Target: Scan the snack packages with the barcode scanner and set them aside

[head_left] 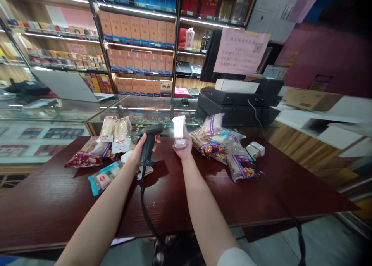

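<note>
My left hand is wrapped round the grip of a black barcode scanner, its head tilted toward the right. From the scanner a black cable runs down over the table's front edge. In my right hand a small clear-wrapped food package stands upright, a bright white patch on its face. Left of the scanner lie wrapped sandwiches, a red snack bag and a blue-edged packet. Purple snack bags are heaped to the right of the package.
The dark red table holds all of this. Behind it are a glass counter, a monitor with a pink notice and a black machine. A laptop sits back left, before stocked shelves. A cable crosses the right side.
</note>
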